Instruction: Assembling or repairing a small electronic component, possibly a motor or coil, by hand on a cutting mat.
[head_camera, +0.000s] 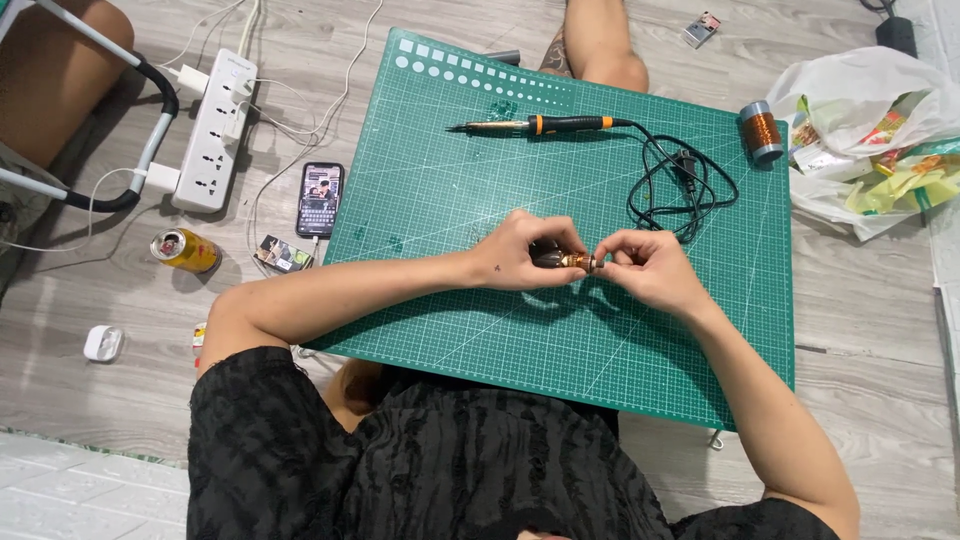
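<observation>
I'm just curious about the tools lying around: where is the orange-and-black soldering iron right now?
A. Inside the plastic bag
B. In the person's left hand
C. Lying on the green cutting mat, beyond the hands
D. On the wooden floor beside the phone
C: the soldering iron lies on the green cutting mat, untouched, while the left hand and right hand hold a small coil-wound part.

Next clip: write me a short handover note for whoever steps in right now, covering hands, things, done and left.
Left hand: shut on the small copper-wound part, above the green cutting mat.
Right hand: fingers pinch the part's right end.
Soldering iron lies untouched at the mat's top, its cord coiled beside it. Copper wire spool sits at the mat's right corner.
Done: part is in hand. Left: cannot tell how far the work on it has come.
</observation>
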